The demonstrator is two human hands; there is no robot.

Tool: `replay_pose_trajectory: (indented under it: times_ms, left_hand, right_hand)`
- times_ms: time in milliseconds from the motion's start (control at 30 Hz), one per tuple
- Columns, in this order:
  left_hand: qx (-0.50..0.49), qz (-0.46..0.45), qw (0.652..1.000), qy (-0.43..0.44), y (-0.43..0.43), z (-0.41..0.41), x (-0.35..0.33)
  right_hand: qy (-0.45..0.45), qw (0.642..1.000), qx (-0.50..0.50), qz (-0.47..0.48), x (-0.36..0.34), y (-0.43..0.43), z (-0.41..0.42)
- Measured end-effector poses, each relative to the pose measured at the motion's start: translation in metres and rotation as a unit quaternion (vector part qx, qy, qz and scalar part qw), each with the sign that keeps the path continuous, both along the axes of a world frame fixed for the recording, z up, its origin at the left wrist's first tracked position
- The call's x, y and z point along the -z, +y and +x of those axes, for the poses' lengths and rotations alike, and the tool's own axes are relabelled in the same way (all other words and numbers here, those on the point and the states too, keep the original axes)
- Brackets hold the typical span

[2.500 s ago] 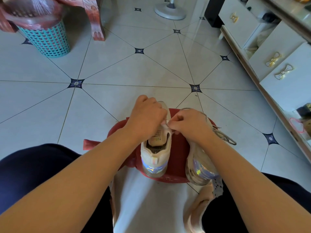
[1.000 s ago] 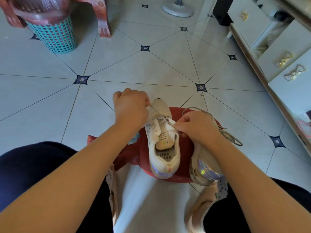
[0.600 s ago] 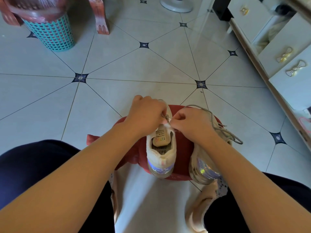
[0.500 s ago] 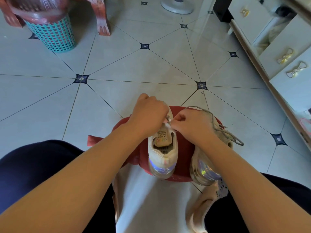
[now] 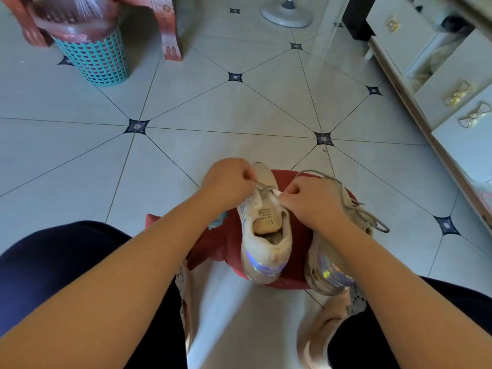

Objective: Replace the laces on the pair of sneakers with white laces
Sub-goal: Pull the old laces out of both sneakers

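Your left hand [image 5: 229, 182] is curled tight, pinching the grey lace [image 5: 262, 186] where it crosses the tongue of the sneaker [image 5: 266, 249]. That sneaker stands heel toward you on the red stool [image 5: 286, 174]. Your right hand [image 5: 311, 202] is curled too, its fingers pinching the right edge of that sneaker beside the tongue, while the second sneaker [image 5: 328, 272] stands just beside it under your right wrist.

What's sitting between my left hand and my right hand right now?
Head view: the open top of one sneaker, crossed by its grey lace, fills the gap between the left hand and the right hand.
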State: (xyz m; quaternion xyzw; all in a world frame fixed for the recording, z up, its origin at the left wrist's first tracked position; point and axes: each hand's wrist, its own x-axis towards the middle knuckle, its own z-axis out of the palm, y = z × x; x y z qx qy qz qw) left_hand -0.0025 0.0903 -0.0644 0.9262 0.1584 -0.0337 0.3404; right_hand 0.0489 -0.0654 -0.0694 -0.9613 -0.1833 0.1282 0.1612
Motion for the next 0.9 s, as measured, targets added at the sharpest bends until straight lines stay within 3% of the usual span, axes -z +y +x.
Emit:
replay_pose_trajectory:
  times_ms: [100, 200, 300, 467, 567, 700, 900]
  left_hand:
    - [0.02, 0.121, 0.992, 0.021, -0.004, 0.002, 0.009]
    - [0.0, 0.078, 0.996, -0.038, -0.005, 0.003, 0.005]
    - [0.043, 0.023, 0.999, 0.008, -0.012, -0.003, 0.005]
    - [0.064, 0.071, 0.994, 0.055, -0.012, -0.002, 0.005]
    - [0.041, 0.061, 0.995, 0.07, -0.012, 0.003, 0.004]
    - [0.029, 0.042, 0.998, 0.049, -0.012, 0.005, 0.004]
    - [0.011, 0.021, 0.999, 0.023, -0.011, 0.003, 0.006]
  right_hand:
    - [-0.034, 0.999, -0.025, -0.015, -0.001, 0.002, -0.003]
    - [-0.023, 1.0, -0.016, -0.003, -0.002, -0.001, -0.001]
    - [-0.013, 1.0, -0.013, -0.006, -0.003, 0.001, 0.0]
    - [0.028, 1.0, -0.011, -0.006, -0.009, 0.004, 0.002]
    - [-0.006, 0.998, -0.041, -0.046, -0.013, 0.005, 0.0]
    - [-0.031, 0.996, -0.089, 0.002, -0.008, 0.014, -0.006]
    - [-0.107, 0.984, -0.136, -0.031, -0.003, 0.022, -0.009]
